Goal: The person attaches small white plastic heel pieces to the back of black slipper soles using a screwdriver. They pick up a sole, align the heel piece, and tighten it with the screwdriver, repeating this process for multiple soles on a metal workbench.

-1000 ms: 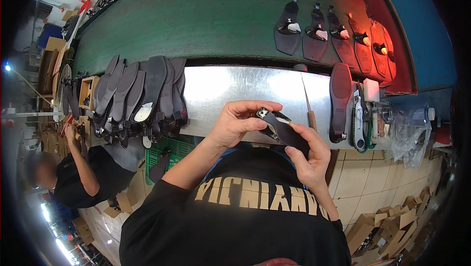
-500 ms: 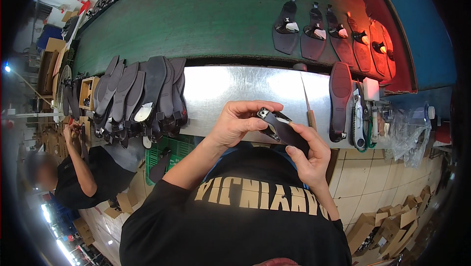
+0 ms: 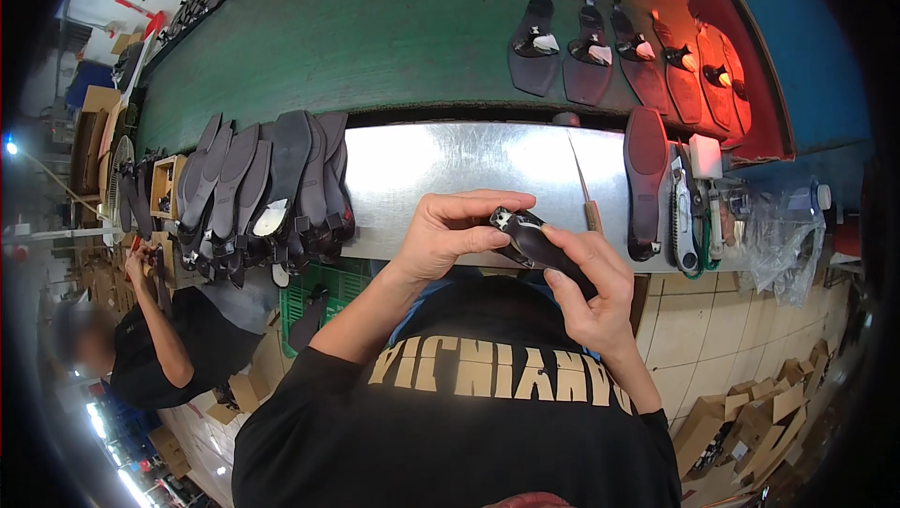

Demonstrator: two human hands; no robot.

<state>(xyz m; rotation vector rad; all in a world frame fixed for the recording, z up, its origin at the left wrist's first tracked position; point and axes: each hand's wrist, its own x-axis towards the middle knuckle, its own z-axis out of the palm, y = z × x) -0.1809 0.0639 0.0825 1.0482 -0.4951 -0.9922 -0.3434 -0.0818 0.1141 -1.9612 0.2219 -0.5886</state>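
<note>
Over the near edge of the metal worktop (image 3: pixel 441 166), both my hands hold a dark sandal (image 3: pixel 539 247) with a shiny black, silver-marked end toward the left. My left hand (image 3: pixel 441 238) is closed on that end, thumb below and fingers above. Around the sole's right part, my right hand (image 3: pixel 600 288) is closed, its fingertips pressing on the upper surface. Its far right end is covered by this hand. Just beyond my right hand, an awl (image 3: pixel 592 216) with a wooden handle lies on the worktop. Further right lies a single dark sole (image 3: pixel 647 171).
Many dark soles (image 3: pixel 291 161) are piled at the worktop's left, beside a green crate (image 3: pixel 342 283). Several sandals (image 3: pixel 588 49) lie on the green belt (image 3: pixel 375 39) under red light. A utility knife (image 3: pixel 684 227) and plastic bag (image 3: pixel 787 246) are at right. A co-worker (image 3: pixel 178 339) is left.
My right fingertips have slid slightly left along the sandal, toward my left hand. Sandals on the belt have shifted a little left. The whole view has moved slightly.
</note>
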